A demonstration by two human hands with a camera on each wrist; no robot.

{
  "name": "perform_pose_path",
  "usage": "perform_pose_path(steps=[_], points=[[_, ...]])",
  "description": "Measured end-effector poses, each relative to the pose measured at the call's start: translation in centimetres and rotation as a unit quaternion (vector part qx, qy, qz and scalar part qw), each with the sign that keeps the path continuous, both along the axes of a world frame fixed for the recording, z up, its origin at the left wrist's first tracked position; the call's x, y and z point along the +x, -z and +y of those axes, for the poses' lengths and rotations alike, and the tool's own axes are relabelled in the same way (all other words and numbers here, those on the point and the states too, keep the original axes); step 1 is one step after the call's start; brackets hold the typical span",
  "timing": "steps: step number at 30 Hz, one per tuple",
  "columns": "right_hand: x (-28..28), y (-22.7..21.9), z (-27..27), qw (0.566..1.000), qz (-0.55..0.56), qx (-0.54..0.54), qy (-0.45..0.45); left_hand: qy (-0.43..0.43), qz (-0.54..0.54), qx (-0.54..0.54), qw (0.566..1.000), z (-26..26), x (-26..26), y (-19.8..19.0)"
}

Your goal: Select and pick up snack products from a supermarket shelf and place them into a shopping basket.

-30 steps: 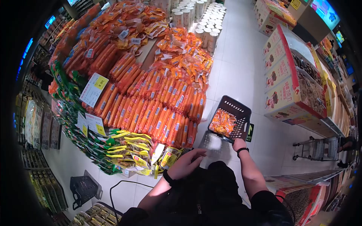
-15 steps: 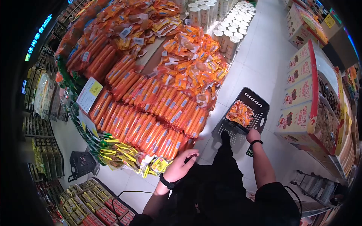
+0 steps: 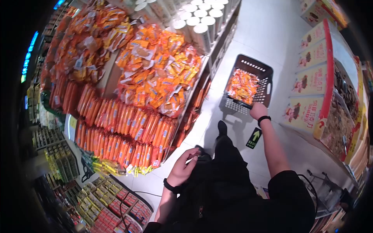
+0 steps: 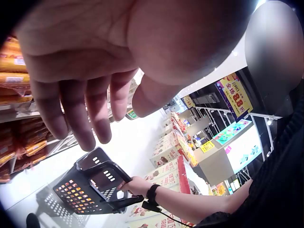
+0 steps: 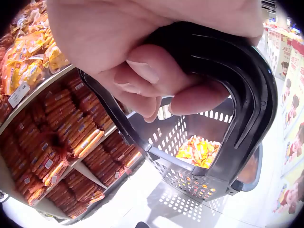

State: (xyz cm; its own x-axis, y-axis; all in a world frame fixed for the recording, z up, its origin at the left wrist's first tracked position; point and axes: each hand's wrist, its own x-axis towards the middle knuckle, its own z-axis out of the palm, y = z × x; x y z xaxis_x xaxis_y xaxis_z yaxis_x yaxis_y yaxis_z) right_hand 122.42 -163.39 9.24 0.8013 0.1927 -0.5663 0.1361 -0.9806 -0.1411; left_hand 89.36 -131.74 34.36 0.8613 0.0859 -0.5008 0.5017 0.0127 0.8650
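Observation:
My right hand grips the black handle of a dark plastic shopping basket, fingers curled round it in the right wrist view. Inside the basket lies a heap of orange-and-yellow wrapped snacks. The basket hangs over the pale floor, its dotted shadow beneath it. My left hand hangs beside my body, fingers loosely bent and holding nothing. The left wrist view shows its palm with the fingers pointing down.
At my left stands a display with orange sausage packs, bagged snacks and white-lidded canisters. Printed cartons line the right side. A tiled aisle floor runs between them, with a green exit sign on it.
The view has moved forward along the aisle, past the sausage display, with one foot stepping ahead. My right hand keeps its grip on the basket; the left still hangs free.

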Motion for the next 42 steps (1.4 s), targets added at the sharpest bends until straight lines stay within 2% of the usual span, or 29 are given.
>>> perform_pose_path(steps=[4,7,8,9,10,15,16,17,19,21,22,23,24,25,28,29,31,34,36,38,41,42], points=[[2.1,3.0,-1.4,0.999,-0.007,0.018,-0.05,-0.037,-0.011,0.071,0.997,-1.2,-0.7,-2.8],[2.2,5.1,-2.0,0.999,0.006,0.031,-0.034,-0.091,-0.001,0.095,0.991,-1.8,-3.1,-5.0],[1.9,5.4,-1.9,0.998,-0.007,0.04,-0.052,-0.116,0.001,0.097,0.988,-2.1,-4.6,-4.8],[1.9,7.5,-2.5,0.997,-0.014,0.058,-0.053,-0.137,0.005,0.097,0.986,-2.6,-6.3,-4.3],[1.3,5.2,-1.2,0.995,0.044,0.086,-0.037,-0.171,-0.011,0.105,0.98,-3.3,-8.2,-3.7],[-0.4,11.8,0.3,0.985,0.013,0.161,-0.064,-0.302,-0.01,0.099,0.948,-8.1,-17.8,-1.8],[-1.1,11.2,1.2,0.991,0.0,0.117,-0.064,-0.321,-0.01,0.096,0.942,-9.2,-19.7,-1.3],[-1.6,10.5,1.8,0.989,0.011,0.132,-0.063,-0.338,-0.009,0.092,0.936,-10.3,-21.5,-0.8],[-5.8,1.7,4.5,0.987,0.111,0.114,0.013,-0.381,-0.009,0.075,0.921,-12.6,-24.6,-0.2],[-7.9,4.8,3.8,0.982,0.117,0.149,-0.013,-0.418,-0.009,0.051,0.907,-14.9,-27.7,0.9],[-9.8,4.3,4.0,0.982,0.058,0.161,-0.079,-0.429,-0.023,0.049,0.902,-16.0,-29.0,1.8],[-11.6,4.0,4.4,0.976,0.093,0.182,-0.073,-0.436,-0.033,0.042,0.898,-16.9,-30.2,2.7],[-11.0,11.0,3.4,0.972,0.053,0.19,-0.128,-0.443,-0.043,0.035,0.895,-17.9,-31.4,3.4],[-13.9,8.1,3.9,0.965,0.001,0.175,-0.197,-0.449,-0.052,0.027,0.892,-18.6,-32.3,4.0],[-20.8,2.9,6.1,0.97,0.027,0.099,-0.219,-0.422,-0.045,0.054,0.904,-20.2,-34.4,4.6],[-23.1,1.6,6.5,0.961,0.013,0.115,-0.25,-0.41,-0.046,0.055,0.909,-20.7,-34.8,4.2],[-26.1,2.1,7.1,0.95,0.073,0.135,-0.27,-0.389,-0.047,0.063,0.918,-20.9,-35.6,2.9],[-30.1,2.3,7.6,0.923,0.129,0.15,-0.331,-0.381,-0.049,0.053,0.922,-21.2,-36.3,3.3],[-33.6,1.1,7.8,0.92,0.135,0.14,-0.341,-0.387,-0.062,0.049,0.918,-21.6,-36.5,3.7],[-36.5,-1.1,7.3,0.908,0.124,0.147,-0.372,-0.399,-0.064,0.036,0.914,-22.1,-36.5,4.9],[-37.2,-0.3,6.7,0.906,0.091,0.137,-0.389,-0.41,-0.061,0.055,0.909,-23.4,-35.7,7.2],[-37.1,-1.9,6.8,0.901,0.099,0.145,-0.396,-0.413,-0.058,0.07,0.906,-23.8,-35.6,8.8]])
